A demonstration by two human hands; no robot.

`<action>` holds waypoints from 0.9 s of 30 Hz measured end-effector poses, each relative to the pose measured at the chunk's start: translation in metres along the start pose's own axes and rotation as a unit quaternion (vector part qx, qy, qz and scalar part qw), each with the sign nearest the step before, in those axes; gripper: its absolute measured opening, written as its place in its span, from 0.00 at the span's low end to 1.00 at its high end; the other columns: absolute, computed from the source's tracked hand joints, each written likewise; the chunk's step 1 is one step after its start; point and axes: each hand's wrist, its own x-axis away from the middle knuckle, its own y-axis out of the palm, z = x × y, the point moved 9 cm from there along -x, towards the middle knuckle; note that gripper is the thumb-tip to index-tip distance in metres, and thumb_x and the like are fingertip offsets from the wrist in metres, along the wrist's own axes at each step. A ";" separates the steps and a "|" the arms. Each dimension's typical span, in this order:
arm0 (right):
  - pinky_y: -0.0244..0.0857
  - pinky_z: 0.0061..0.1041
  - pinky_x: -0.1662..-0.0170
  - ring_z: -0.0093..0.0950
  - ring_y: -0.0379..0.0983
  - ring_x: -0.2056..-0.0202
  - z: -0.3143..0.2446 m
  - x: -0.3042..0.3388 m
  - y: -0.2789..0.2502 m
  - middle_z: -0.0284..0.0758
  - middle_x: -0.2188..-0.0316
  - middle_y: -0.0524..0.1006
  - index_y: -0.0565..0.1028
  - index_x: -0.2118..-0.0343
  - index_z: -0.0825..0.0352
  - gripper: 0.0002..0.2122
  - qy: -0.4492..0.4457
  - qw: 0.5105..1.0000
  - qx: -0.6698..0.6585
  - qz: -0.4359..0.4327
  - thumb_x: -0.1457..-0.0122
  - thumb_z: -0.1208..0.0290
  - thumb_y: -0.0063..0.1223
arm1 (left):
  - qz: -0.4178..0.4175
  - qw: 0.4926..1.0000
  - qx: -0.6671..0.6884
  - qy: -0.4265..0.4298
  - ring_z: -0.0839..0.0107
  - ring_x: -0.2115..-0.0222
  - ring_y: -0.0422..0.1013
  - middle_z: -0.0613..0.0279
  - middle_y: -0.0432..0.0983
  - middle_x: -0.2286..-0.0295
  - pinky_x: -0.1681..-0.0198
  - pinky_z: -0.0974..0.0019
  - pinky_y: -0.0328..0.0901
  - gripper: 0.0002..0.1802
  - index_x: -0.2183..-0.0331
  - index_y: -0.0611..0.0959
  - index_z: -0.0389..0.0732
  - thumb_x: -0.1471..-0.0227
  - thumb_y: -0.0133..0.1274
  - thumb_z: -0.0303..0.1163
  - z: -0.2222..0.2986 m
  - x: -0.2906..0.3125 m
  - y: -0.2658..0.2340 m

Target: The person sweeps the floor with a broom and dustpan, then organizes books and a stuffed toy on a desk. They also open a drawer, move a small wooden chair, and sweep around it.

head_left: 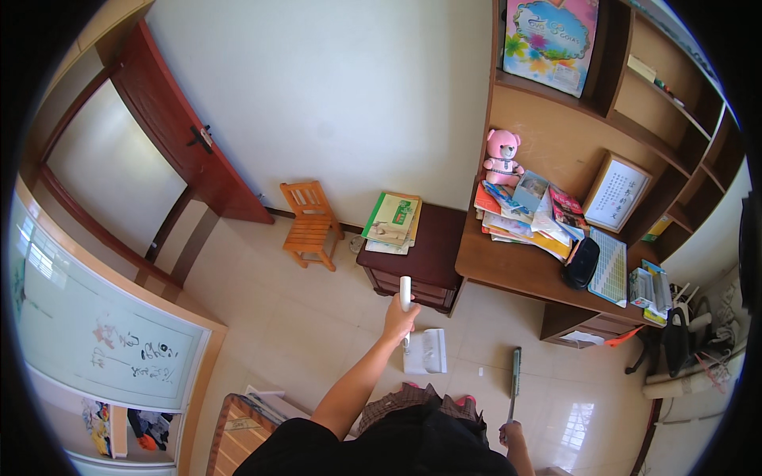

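White dustpan handle [406, 292] in left grip [399, 317]; right grip [510, 432] closed on broom [514, 379]; nightstand [417, 262] ahead.

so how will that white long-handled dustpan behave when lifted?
The dustpan is probably light and stiff: thin white plastic, held by its upright handle in the left hand alone. It may swing, since the pan hangs well below the grip.

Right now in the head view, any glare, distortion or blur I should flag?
Head view: strong fisheye, the door frame and desk shelves bow toward the black rim; glare patch on the glossy floor tiles near the right hand; daylight is bright and even, shadows soft; left hand on the white dustpan handle reads sharp, while things at the rim smear.
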 end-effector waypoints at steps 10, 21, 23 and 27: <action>0.46 0.23 0.94 0.25 0.54 0.95 0.008 -0.012 -0.003 0.34 0.94 0.58 0.60 0.81 0.68 0.05 0.013 0.999 -0.033 -0.005 0.60 0.86 0.38 | -0.008 1.000 0.021 0.001 0.79 0.93 0.57 0.66 0.61 0.86 0.91 0.74 0.54 0.15 0.65 0.66 0.38 0.59 0.49 0.28 -0.001 0.001 0.003; 0.44 0.24 0.93 0.24 0.54 0.94 0.015 -0.019 -0.001 0.33 0.93 0.58 0.60 0.79 0.65 0.07 0.017 0.999 -0.046 0.006 0.59 0.86 0.38 | -0.012 1.000 0.019 0.012 0.77 0.92 0.59 0.65 0.61 0.86 0.90 0.72 0.55 0.17 0.66 0.67 0.36 0.60 0.50 0.31 -0.005 -0.001 0.002; 0.44 0.24 0.93 0.25 0.54 0.94 0.010 -0.012 0.000 0.34 0.93 0.58 0.59 0.80 0.66 0.07 0.011 0.999 -0.036 0.015 0.59 0.86 0.38 | -0.010 1.000 0.019 0.011 0.77 0.92 0.59 0.65 0.61 0.86 0.90 0.72 0.55 0.17 0.66 0.67 0.36 0.60 0.50 0.31 -0.006 -0.001 0.000; 0.45 0.24 0.93 0.25 0.54 0.94 0.010 -0.011 0.002 0.34 0.93 0.58 0.59 0.80 0.65 0.06 0.025 0.999 -0.036 -0.010 0.59 0.85 0.38 | -0.009 1.000 0.016 0.013 0.77 0.92 0.59 0.65 0.61 0.86 0.90 0.72 0.55 0.16 0.66 0.67 0.37 0.60 0.50 0.31 -0.002 0.002 0.001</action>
